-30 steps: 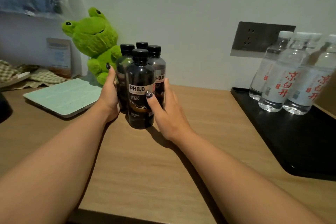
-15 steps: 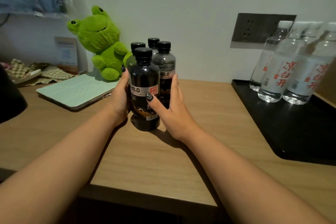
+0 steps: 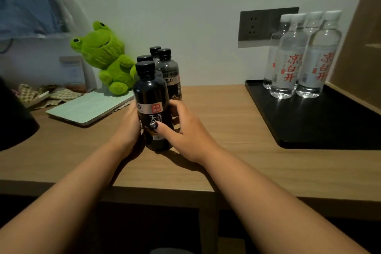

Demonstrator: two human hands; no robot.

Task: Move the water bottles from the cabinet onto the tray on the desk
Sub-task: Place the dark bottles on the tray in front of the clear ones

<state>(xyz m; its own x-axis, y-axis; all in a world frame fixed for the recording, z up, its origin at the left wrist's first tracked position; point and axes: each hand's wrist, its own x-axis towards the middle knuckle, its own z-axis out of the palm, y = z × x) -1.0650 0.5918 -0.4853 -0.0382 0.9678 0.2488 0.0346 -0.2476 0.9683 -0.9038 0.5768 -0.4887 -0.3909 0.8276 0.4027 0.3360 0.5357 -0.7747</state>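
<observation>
Several dark bottles with black caps [image 3: 151,97] stand bunched together on the wooden desk [image 3: 226,121], left of centre. My left hand [image 3: 129,128] wraps the left side of the bunch and my right hand [image 3: 181,130] wraps the right side, its thumb across the front bottle's label. A black tray [image 3: 321,126] lies at the desk's right end. Several clear water bottles with white caps and red lettering [image 3: 303,57] stand at the tray's far end.
A green plush frog [image 3: 107,57] sits against the wall behind the dark bottles, beside a pale green tablet case [image 3: 88,107]. Checked cloth [image 3: 51,94] lies at far left. A wall socket panel [image 3: 259,23] is behind the tray. A wooden panel [image 3: 360,47] rises at right.
Both hands have slid lower on the bunch of dark bottles, and the bunch sits a little nearer the desk's front edge. The view has pulled back and shifted left.
</observation>
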